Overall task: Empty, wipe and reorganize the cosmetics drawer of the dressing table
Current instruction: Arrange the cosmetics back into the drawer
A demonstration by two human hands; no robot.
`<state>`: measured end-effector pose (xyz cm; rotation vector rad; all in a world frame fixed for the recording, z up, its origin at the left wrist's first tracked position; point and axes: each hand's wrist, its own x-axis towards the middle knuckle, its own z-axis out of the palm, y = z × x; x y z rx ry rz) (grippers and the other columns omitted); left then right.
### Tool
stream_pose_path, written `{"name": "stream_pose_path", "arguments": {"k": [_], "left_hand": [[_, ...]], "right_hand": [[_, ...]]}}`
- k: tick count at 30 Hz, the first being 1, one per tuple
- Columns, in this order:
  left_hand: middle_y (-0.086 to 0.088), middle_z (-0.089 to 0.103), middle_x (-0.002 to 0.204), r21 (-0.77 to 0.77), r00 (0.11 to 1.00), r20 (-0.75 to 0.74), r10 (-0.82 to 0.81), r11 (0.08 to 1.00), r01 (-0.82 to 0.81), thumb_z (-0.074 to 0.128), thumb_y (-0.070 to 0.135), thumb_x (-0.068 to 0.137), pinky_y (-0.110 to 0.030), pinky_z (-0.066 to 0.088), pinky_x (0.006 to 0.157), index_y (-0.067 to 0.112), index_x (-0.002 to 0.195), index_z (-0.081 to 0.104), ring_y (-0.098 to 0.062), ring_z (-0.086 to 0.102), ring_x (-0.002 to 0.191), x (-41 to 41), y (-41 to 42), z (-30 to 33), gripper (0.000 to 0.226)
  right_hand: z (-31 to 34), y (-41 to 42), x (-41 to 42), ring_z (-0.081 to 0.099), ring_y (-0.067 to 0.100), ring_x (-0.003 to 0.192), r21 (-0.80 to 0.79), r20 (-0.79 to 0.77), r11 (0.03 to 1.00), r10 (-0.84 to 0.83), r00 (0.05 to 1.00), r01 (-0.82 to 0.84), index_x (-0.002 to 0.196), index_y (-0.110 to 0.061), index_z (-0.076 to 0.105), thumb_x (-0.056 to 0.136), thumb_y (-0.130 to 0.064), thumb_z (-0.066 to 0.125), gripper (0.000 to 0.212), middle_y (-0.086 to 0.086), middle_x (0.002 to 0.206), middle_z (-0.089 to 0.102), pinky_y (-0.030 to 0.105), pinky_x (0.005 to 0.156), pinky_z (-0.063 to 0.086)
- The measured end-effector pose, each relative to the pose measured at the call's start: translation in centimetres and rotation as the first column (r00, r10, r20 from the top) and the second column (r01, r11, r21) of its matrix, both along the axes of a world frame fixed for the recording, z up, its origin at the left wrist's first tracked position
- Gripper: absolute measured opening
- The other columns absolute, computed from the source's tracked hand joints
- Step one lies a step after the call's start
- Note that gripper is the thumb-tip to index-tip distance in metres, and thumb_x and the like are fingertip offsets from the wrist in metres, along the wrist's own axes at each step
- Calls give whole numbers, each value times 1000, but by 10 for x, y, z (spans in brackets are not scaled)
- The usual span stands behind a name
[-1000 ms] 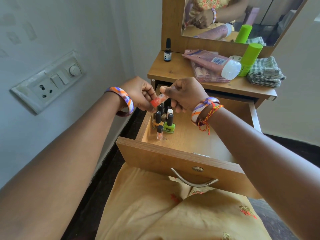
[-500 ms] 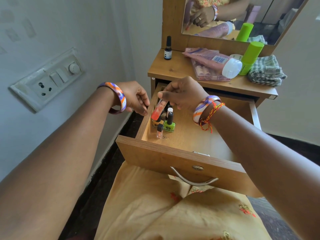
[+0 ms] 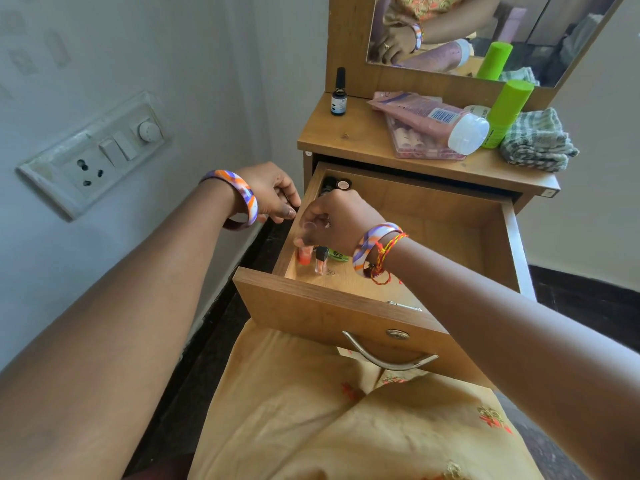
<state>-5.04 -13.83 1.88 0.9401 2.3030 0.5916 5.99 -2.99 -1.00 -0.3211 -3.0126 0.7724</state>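
Our right hand point(image 3: 337, 221) pinches the orange bottle point(image 3: 304, 255) by its top, setting it upright in the drawer point(image 3: 446, 216), at the front left corner. If we let go carelessly, it may knock over the small bottle point(image 3: 320, 260) just beside. Our left hand point(image 3: 270, 195), loosely curled and empty, rests at the drawer's left wall. Other bottles stand behind; the rest is bare.

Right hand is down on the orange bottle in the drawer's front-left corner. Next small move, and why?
Probably let go and lift the right hand clear. The orange bottle already stands upright on the drawer floor beside the peach bottle, in the row along the left wall. The left hand rests at the drawer's edge, holding nothing visible.
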Motion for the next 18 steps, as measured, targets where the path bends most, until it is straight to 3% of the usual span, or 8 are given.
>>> {"name": "stream_pose_path", "arguments": {"k": [8,14,18], "left_hand": [[2,60,72,25,1000,2,12,1000,-12,64,9,86,-22,45,61,12,97,63,-7,60,67,0,1,-2,11],[0,61,74,43,1000,5,3,999,-4,62,8,86,-23,47,63,8,101,63,-9,60,68,3,4,-4,15],[0,61,74,49,1000,2,1,999,-1,62,7,86,-22,46,61,6,103,62,-8,60,67,4,4,-2,17]], "right_hand": [[-15,-8,-5,63,23,86,82,61,996,-26,998,21,93,-22,68,76,-39,70,24,4,98,66,39,76,57],[-15,-9,-3,63,24,85,174,63,985,-19,998,8,94,-22,67,78,-37,69,22,3,95,64,36,73,56],[-16,-8,1,57,21,81,230,72,973,-2,997,-15,97,-21,65,82,-32,66,19,1,92,58,27,62,44]]}}
